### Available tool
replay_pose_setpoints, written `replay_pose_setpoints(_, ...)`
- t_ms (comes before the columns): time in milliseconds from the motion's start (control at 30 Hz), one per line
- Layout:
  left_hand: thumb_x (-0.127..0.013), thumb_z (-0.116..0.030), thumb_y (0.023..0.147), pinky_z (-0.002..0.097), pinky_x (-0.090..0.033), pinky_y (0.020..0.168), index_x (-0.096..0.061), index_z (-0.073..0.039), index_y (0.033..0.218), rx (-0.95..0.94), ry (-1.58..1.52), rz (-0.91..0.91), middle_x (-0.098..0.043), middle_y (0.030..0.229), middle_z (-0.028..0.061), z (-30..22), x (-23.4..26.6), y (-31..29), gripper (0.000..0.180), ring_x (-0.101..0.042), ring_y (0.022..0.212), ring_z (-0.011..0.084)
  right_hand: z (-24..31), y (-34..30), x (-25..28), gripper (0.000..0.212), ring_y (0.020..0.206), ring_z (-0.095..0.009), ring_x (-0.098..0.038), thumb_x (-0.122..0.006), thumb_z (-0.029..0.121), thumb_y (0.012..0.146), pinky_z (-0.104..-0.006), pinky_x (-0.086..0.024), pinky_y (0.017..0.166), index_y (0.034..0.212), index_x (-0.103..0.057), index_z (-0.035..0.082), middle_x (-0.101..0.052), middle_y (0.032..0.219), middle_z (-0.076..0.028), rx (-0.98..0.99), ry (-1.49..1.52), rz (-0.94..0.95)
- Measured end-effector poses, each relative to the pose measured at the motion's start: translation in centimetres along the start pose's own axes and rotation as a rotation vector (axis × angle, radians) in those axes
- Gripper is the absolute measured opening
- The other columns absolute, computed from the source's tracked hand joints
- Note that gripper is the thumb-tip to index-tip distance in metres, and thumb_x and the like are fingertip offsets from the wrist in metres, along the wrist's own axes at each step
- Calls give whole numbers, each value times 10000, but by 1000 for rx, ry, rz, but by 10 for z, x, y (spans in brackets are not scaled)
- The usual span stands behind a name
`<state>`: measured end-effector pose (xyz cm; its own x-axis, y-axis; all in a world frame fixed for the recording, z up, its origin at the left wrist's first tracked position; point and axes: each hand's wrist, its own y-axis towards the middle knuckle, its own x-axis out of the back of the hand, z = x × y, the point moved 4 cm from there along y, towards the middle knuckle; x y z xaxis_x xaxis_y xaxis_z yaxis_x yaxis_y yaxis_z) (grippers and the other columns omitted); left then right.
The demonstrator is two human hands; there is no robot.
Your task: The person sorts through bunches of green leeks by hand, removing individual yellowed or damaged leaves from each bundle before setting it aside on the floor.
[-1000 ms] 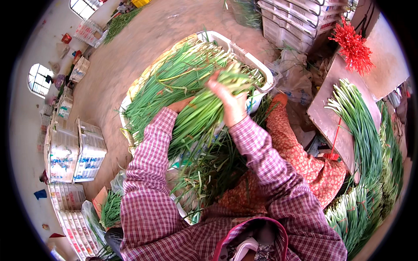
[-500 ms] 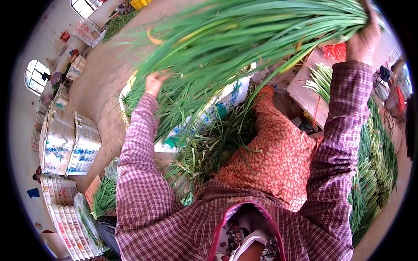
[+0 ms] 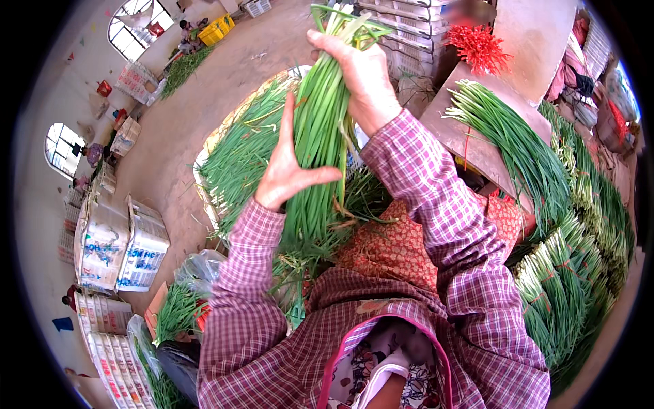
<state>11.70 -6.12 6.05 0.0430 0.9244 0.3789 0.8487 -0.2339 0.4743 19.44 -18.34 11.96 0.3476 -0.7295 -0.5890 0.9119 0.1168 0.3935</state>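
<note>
A thick bunch of green chives [image 3: 317, 129] hangs upright in front of me, stem ends up and leaves down. My right hand [image 3: 364, 78] is wrapped round it near the top. Against the leaves lies my left hand [image 3: 289, 167], fingers stretched up and thumb spread across the front. A pale crate [image 3: 199, 163] stands beyond my left hand, with loose chives [image 3: 245, 150] heaped in it. Limp leaves and trimmings lie below the bunch, near my lap.
On a board [image 3: 436, 119] at right rests another chive bunch [image 3: 511, 133], with red ties [image 3: 477, 49] behind it. Tied bundles [image 3: 562, 286] are piled at far right. White crates [image 3: 102, 238] stand on the left, near a plastic bag [image 3: 201, 269]. More crates [image 3: 409, 27] are stacked ahead.
The chive bunch has swung from stretched sideways to hanging upright. My right hand came inward from the far right with it; my left hand moved right and now lies against the leaves.
</note>
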Motion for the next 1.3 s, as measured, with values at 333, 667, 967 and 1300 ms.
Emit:
replay_pose_setpoints(333,-638,2,626,337,-492,706,-451,-25,1141,599,-683,-111,-597,902,79,64,3,-71,548,-585,810,185,-24,-2,1,458,790,-119,-549,-633,369,760,-267,-476,680,1067,-491,60,-554,900,-22,-276,23,279)
replay_pose_setpoints(667,-599,-75,624,415,-530,665,-450,21,1125,717,-1047,-110,-559,1005,213,91,5,-109,532,-608,750,299,-57,-68,35,1035,792,-156,-554,-751,386,624,-275,-483,639,1330,-100,0,-472,1172,-139,-456,-502,489)
replay_pose_setpoints(967,-592,-187,633,391,-523,609,-459,55,1130,465,-1325,36,-508,1087,274,79,-13,-122,569,-589,719,306,-69,-62,58,389,547,-40,-440,-555,298,832,-161,-326,458,1149,-496,81,-551,741,37,-620,-420,588)
replay_pose_setpoints(1300,-601,-296,714,525,-456,786,-373,18,1232,551,-1453,202,-418,1188,268,92,-11,-135,648,-506,978,436,-75,-57,47,407,646,-54,-486,-579,254,817,-214,-419,582,1129,-486,11,-566,709,-32,-197,-807,579)
